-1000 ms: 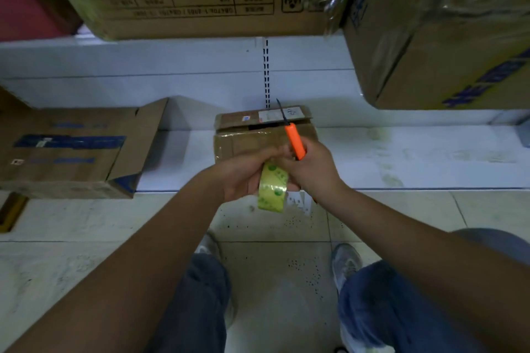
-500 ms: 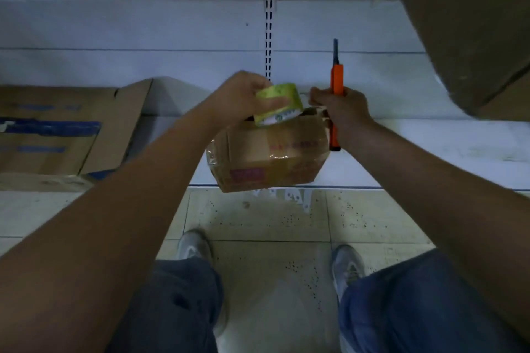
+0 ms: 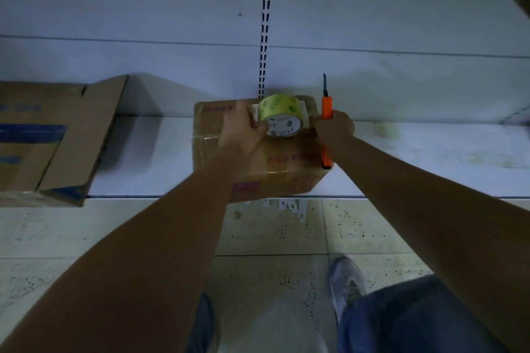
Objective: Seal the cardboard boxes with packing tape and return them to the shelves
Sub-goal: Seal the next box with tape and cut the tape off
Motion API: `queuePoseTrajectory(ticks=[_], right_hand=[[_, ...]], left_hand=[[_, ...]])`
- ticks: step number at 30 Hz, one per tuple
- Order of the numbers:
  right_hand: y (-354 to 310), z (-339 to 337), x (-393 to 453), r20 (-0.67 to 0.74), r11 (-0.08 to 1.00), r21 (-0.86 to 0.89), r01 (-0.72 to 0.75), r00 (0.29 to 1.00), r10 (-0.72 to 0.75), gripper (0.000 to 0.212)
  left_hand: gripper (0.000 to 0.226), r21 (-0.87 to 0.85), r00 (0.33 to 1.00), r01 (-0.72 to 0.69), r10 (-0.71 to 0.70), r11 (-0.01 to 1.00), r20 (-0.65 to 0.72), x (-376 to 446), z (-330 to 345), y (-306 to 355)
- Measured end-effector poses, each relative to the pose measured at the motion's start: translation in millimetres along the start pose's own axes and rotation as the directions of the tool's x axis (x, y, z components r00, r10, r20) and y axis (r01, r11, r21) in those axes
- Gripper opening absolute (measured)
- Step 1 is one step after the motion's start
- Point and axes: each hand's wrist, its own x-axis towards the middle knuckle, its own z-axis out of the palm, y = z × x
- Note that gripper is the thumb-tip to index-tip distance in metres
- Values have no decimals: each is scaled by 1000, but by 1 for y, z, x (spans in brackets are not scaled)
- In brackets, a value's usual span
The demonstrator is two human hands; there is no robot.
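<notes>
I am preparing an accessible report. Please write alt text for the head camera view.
Two hands hold a small taped cardboard box on the low white shelf: the left hand also grips a roll of tape, the right hand an orange knife with its blade out. Another cardboard box lies at the left.

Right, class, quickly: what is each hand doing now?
Left hand: holds the tape roll on the box.
Right hand: grips the orange knife.
</notes>
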Motion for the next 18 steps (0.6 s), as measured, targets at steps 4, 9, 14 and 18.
queuePoseTrajectory(ticks=[4, 9, 14, 18], right_hand=[[6, -14, 12, 22, 997, 67, -35, 999, 34, 29], [16, -34, 26, 6, 986, 137, -92, 996, 92, 21], [17, -17, 16, 66, 980, 176, -90, 995, 79, 19], [26, -20, 21, 103, 928, 317, -197, 980, 172, 16]], left_hand=[[35, 266, 998, -22, 36, 964, -47, -6, 9, 16], [51, 539, 994, -24, 77, 842, -76, -4, -5, 8], [35, 509, 993, 96, -45, 855, -112, -10, -13, 2], [37, 499, 986, 160, -111, 852, -127, -7, 1, 7]])
